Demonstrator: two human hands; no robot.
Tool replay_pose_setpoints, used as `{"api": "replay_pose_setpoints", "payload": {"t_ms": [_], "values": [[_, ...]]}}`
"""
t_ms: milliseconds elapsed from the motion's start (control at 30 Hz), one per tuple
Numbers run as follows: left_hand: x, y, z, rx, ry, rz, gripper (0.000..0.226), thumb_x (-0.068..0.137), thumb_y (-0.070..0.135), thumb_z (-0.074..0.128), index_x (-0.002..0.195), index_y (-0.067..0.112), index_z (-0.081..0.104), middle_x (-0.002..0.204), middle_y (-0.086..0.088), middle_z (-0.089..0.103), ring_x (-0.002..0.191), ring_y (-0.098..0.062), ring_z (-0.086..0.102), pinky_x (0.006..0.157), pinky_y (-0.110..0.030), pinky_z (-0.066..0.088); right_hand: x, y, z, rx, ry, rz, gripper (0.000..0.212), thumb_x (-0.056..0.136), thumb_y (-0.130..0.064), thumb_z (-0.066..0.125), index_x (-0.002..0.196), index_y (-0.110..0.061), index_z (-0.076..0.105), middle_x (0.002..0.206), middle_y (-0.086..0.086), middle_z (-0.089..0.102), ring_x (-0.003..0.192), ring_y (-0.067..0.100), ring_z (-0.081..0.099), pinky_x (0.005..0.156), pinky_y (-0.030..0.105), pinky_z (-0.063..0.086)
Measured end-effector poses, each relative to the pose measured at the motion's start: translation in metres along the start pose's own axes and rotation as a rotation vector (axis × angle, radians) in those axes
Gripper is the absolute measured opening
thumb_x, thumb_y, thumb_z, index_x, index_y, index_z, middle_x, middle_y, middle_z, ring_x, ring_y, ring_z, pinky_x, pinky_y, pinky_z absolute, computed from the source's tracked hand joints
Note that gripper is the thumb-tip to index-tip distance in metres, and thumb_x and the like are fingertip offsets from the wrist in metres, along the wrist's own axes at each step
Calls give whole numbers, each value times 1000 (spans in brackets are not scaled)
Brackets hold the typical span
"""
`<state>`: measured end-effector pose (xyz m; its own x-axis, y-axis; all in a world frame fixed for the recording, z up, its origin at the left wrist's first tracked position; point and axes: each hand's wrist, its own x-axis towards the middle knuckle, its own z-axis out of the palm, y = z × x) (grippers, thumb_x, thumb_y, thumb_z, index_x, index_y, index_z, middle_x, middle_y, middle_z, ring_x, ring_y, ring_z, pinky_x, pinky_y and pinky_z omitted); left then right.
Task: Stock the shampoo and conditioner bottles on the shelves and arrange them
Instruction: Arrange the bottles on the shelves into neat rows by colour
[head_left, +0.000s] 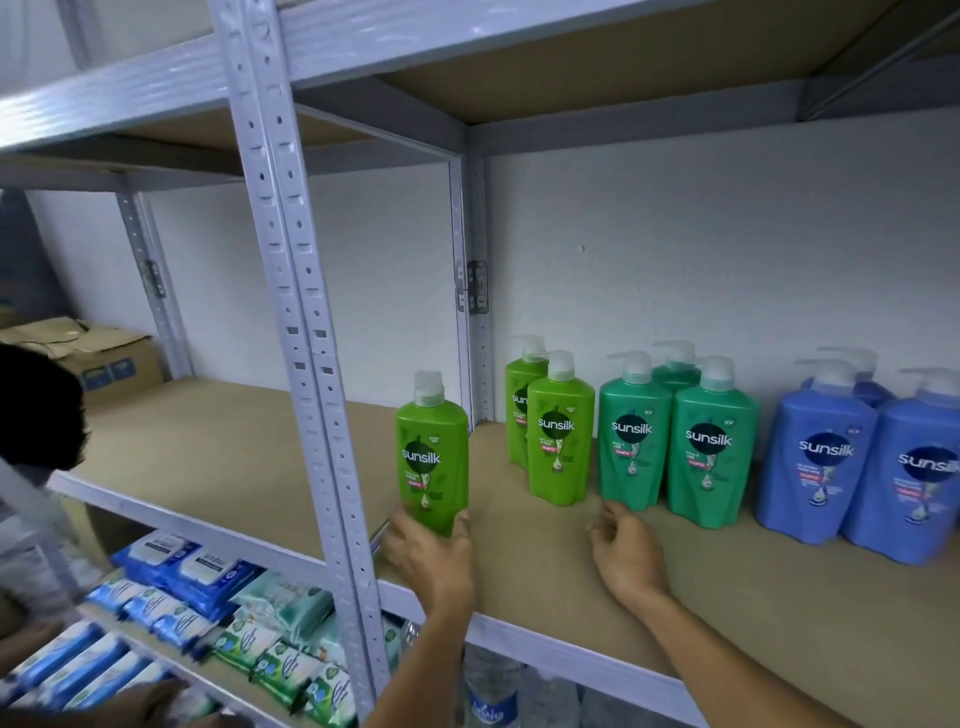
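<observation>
My left hand (428, 558) grips the base of a light green shampoo bottle (432, 457), which stands upright near the front of the brown shelf board (545, 561). My right hand (626, 553) rests on the board with loose fingers, just in front of a dark green bottle (634, 441). Behind and to the right stand two more light green bottles (560, 436), further dark green bottles (709, 452) and several blue bottles (826, 457), all with pump tops.
A grey perforated metal upright (311, 332) rises just left of the held bottle. A cardboard box (104, 353) sits at the far left of the shelf. Another person's head (36, 405) and hand (150, 701) are at lower left over packets (197, 587) on the shelf below.
</observation>
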<state>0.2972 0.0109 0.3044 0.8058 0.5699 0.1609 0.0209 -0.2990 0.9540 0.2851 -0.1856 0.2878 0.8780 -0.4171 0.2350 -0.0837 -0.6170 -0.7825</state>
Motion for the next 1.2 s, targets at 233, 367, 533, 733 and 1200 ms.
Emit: {"api": "replay_pose_setpoints", "payload": {"t_ms": [233, 367, 533, 733, 1200], "values": [[34, -2, -22, -143, -370, -13, 85, 77, 12, 77, 145, 23, 27, 132, -4, 53, 124, -30, 49, 104, -48, 41, -28, 5, -16, -149, -103, -66, 46, 89, -29, 62, 132, -13, 56, 127, 4, 64, 117, 20, 59, 98, 27, 44], [23, -9, -26, -41, -345, 69, 75, 73, 20, 81, 136, 19, 39, 120, -3, 63, 108, -27, 59, 95, -40, 48, -40, -1, -27, -158, -224, -145, 49, 88, -32, 64, 133, -14, 55, 131, 0, 61, 120, 14, 57, 101, 23, 40], [-5, -9, -20, -31, -483, 123, 63, 65, 29, 86, 118, 22, 52, 107, 8, 66, 95, -14, 63, 88, -39, 53, -30, -46, -63, 51, -219, -243, 42, 93, -22, 61, 133, -11, 54, 134, 3, 58, 122, 13, 54, 104, 24, 38], [-39, 2, -8, -74, -593, 134, 63, 55, 24, 92, 107, 27, 55, 96, 10, 65, 91, -12, 63, 81, -27, 53, -5, -135, -113, -70, -245, -540, 48, 98, -22, 52, 145, -29, 40, 146, -3, 45, 130, 14, 46, 110, 35, 35], [-59, 10, 5, -75, -740, 87, 63, 60, 19, 90, 107, 22, 49, 106, 3, 65, 99, -18, 62, 86, -31, 53, -2, -184, -135, -424, -369, -532, 32, 95, -31, 58, 123, -17, 65, 130, 6, 62, 116, 22, 57, 99, 33, 43]]}}
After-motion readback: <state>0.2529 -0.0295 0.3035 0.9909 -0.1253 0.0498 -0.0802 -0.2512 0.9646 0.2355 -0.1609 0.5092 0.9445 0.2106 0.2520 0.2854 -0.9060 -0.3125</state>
